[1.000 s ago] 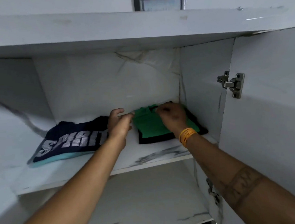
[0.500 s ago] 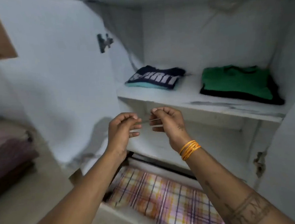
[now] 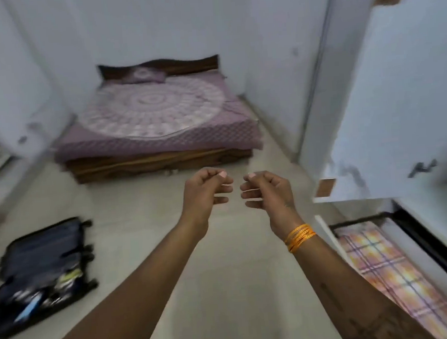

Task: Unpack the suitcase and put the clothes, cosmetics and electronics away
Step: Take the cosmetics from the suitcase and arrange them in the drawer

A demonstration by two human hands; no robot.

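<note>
Showing: two bare forearms raised over the floor (image 3: 226, 289), hands level and close together, nothing visibly carried.
Left grip: the left hand (image 3: 205, 190) has loosely curled fingers with no object visible between them; judged idle, free for the next pick.
Right grip: the right hand (image 3: 268, 190) mirrors it just beside, fingers loosely curled, nothing visible in it; orange bangles (image 3: 300, 237) sit on the wrist below.
Gap between grips: a narrow space separates the fingertips; whether any thin item spans it cannot be told.
Below and left of the grips: the suitcase (image 3: 42, 274) lies open flat on the floor, well apart, so its contents can be reached from above; small items show in the nearer half, too blurred to name.
Beyond the grips: a bed (image 3: 156, 115) with a purple patterned cover stands against the far wall.
Right of the grips: a white cupboard door (image 3: 388, 97) stands open, likely left so for further storing; a checked cloth (image 3: 397, 281) lies in the compartment below it.
Step judged: returning empty-handed toward the suitcase.
</note>
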